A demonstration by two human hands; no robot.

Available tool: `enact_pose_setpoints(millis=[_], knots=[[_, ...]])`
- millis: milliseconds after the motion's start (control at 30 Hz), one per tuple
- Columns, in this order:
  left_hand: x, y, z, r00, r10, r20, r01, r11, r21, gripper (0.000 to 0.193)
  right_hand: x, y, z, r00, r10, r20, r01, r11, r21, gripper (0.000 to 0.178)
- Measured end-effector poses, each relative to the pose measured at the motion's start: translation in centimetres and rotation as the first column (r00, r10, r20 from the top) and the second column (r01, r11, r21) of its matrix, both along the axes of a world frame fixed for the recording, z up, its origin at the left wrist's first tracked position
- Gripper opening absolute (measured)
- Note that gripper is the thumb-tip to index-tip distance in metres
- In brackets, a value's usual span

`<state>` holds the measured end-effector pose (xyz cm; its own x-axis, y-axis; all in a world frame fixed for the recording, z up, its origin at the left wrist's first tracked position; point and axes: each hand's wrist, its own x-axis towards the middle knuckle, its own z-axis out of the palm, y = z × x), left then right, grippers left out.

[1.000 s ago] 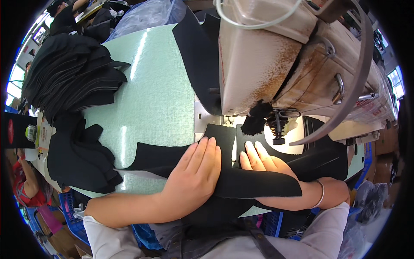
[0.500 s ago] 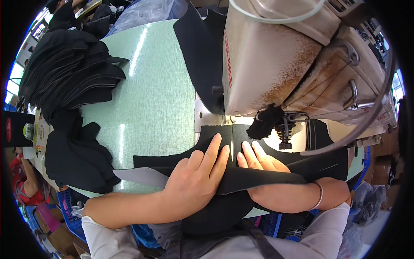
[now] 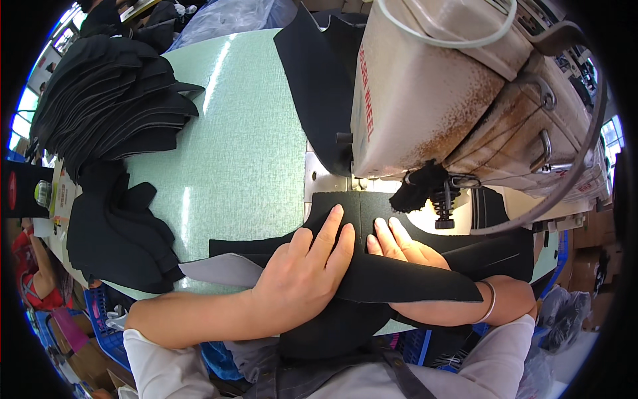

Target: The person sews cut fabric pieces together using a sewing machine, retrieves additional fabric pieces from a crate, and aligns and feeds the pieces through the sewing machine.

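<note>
Black cloth (image 3: 399,272): on the pale green table (image 3: 232,133) in front of you, its far edge at the base of the sewing machine (image 3: 425,86). Long axis runs left to right across your body; the narrow left end points left, and the join (image 3: 361,219) between two panels points away from you, toward the machine. Appearance: matte, dark, smooth; near edge folded up into a long flap; grey underside (image 3: 222,269) showing at left; thin pale line (image 3: 506,257) on the right part.

Your left hand (image 3: 302,266) rests on the cloth left of the join, two fingers stretched forward, the others bent, none clenched. Your right hand (image 3: 409,251) has straight fingertips on the cloth right of the join; the flap hides the rest, so cannot tell whether it pinches.

Far left: stack of black pieces (image 3: 113,106). Another black piece (image 3: 312,93) lies left of the machine.
</note>
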<state>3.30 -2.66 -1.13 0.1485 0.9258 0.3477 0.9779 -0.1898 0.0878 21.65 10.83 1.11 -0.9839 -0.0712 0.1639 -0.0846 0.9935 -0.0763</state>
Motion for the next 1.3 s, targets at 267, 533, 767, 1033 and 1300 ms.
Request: enact_pose_setpoints(millis=[267,533,767,1033,1300], knots=[[0.3,0.2,0.0,0.997,-0.001,0.074,0.005,0.999,-0.052,0.051,-0.1,-0.6,0.5,0.996,-0.026,0.087,0.010,0.985,0.174,0.054],[0.2,0.3,-0.2,0.997,0.008,0.070,-0.004,0.999,-0.052,0.055,0.0,-0.5,-0.3,0.997,-0.049,0.055,0.042,0.992,0.120,0.053],[0.4,0.4,0.0,0.996,0.026,0.085,-0.020,0.997,-0.074,0.055,0.4,-0.6,-0.3,0.985,-0.052,0.166,0.035,0.994,0.103,0.051],[0.1,1.0,0.3,0.988,0.102,0.112,-0.091,0.990,-0.104,0.056,-0.8,0.2,-0.1,0.999,-0.053,0.003,0.052,0.987,0.151,0.048],[-0.7,1.5,0.1,0.999,0.009,0.047,-0.006,0.997,-0.072,0.054,-0.4,0.3,0.0,0.982,-0.083,0.171,0.057,0.987,0.153,0.052]])
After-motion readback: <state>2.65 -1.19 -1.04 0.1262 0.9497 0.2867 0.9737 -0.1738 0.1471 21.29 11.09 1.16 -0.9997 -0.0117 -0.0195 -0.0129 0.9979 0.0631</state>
